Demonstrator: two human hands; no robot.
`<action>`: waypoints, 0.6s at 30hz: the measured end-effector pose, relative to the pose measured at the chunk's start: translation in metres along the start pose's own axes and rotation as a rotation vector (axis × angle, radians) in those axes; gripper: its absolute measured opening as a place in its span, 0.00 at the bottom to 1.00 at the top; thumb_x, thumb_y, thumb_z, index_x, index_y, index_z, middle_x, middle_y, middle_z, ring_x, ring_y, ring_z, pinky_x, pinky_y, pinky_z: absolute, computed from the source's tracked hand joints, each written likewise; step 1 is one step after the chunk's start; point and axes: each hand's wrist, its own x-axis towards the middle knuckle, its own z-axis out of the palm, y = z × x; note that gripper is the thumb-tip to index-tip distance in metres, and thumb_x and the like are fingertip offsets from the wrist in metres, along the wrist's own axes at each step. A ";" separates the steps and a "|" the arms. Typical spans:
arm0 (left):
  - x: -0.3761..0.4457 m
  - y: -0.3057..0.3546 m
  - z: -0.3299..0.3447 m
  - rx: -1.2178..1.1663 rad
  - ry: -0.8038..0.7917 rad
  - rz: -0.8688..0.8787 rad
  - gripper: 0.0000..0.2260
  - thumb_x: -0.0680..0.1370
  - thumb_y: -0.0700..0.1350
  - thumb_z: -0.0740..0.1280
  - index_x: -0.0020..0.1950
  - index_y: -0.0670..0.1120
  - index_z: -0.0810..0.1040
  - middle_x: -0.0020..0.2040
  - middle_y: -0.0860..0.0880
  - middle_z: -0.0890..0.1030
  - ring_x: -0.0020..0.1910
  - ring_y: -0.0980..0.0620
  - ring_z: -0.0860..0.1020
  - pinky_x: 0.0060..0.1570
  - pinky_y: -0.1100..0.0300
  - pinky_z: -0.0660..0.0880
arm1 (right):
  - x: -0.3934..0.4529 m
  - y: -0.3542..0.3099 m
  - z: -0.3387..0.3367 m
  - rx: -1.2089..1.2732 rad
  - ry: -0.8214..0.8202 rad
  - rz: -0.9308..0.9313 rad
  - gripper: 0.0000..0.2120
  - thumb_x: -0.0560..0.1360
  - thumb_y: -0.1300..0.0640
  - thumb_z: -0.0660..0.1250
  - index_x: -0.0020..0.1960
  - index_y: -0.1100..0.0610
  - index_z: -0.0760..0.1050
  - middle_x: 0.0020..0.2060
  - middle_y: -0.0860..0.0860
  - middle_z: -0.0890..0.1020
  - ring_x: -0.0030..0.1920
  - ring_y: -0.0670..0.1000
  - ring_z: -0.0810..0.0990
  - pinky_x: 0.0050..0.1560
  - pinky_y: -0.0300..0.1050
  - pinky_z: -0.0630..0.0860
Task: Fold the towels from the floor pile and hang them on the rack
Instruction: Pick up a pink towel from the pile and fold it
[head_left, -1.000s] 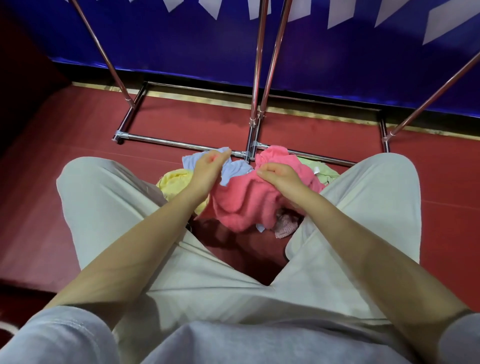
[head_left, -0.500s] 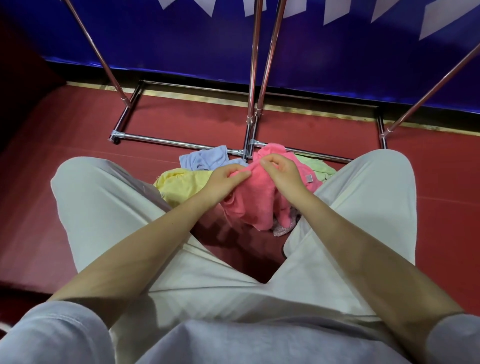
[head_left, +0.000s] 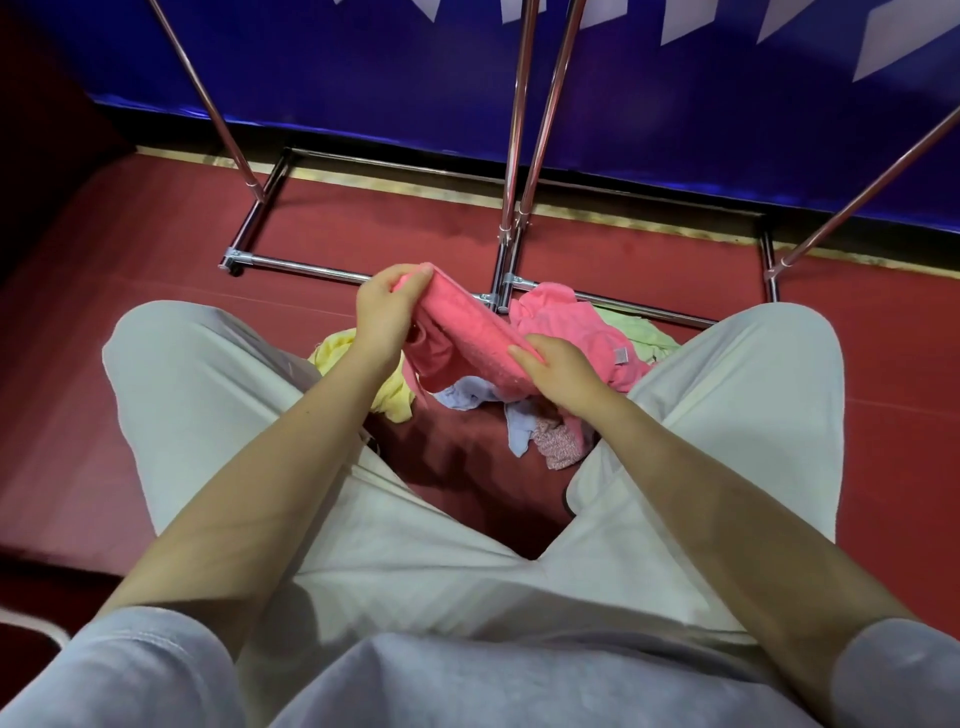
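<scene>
Head view: a pink towel (head_left: 470, 332) is held stretched above the floor pile (head_left: 519, 410) between the knees. One end is pinched by the left hand (head_left: 387, 306), the other gripped by the right hand (head_left: 558, 371). Yellow (head_left: 337, 353), blue (head_left: 467, 397) and green (head_left: 636, 332) towels are seen below; the rack (head_left: 511, 156) is set just behind, on the red floor (head_left: 130, 249).

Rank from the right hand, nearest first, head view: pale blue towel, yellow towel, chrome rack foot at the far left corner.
From the right hand:
1. Pale blue towel, just left of and below it in the pile.
2. Yellow towel, across the pile, under the left wrist.
3. Chrome rack foot, far left on the red floor.
</scene>
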 end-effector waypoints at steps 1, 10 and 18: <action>0.002 0.001 -0.002 -0.021 0.021 -0.029 0.06 0.77 0.44 0.68 0.41 0.49 0.81 0.34 0.54 0.77 0.33 0.59 0.74 0.36 0.64 0.71 | 0.000 0.003 0.000 -0.005 -0.009 0.017 0.13 0.80 0.50 0.61 0.41 0.57 0.75 0.35 0.52 0.76 0.38 0.53 0.73 0.41 0.49 0.67; 0.029 0.003 -0.033 -0.270 0.429 -0.320 0.13 0.75 0.42 0.69 0.32 0.47 0.71 0.32 0.50 0.68 0.30 0.52 0.66 0.26 0.62 0.65 | 0.002 0.021 -0.013 0.269 0.007 0.217 0.12 0.74 0.51 0.70 0.36 0.58 0.76 0.31 0.50 0.73 0.32 0.46 0.71 0.34 0.44 0.68; 0.007 -0.023 -0.002 0.133 0.073 -0.251 0.07 0.77 0.39 0.66 0.45 0.43 0.84 0.35 0.51 0.82 0.31 0.55 0.75 0.42 0.57 0.74 | 0.000 -0.003 -0.018 0.553 0.071 0.103 0.07 0.76 0.61 0.67 0.43 0.52 0.80 0.39 0.43 0.81 0.38 0.32 0.77 0.43 0.27 0.70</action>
